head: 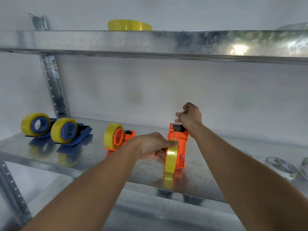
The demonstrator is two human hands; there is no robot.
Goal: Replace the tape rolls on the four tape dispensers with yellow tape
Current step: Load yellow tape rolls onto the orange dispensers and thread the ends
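An orange dispenser [180,145] stands near the front of the metal shelf [93,157], with a yellow tape roll [170,160] mounted on it. My left hand [154,147] grips that roll from the left, thumb across its top. Above the dispenser's cutter end, my right hand [190,116] pinches a strip of tape. To the left stand two blue dispensers [35,125] [66,130] and another orange dispenser [116,136], each carrying a yellow roll.
One more yellow roll [129,25] lies on the upper shelf [150,42]. Clear tape rolls [280,165] lie at the right of the lower shelf. A slotted metal upright [53,87] rises at the left; a white wall closes the back.
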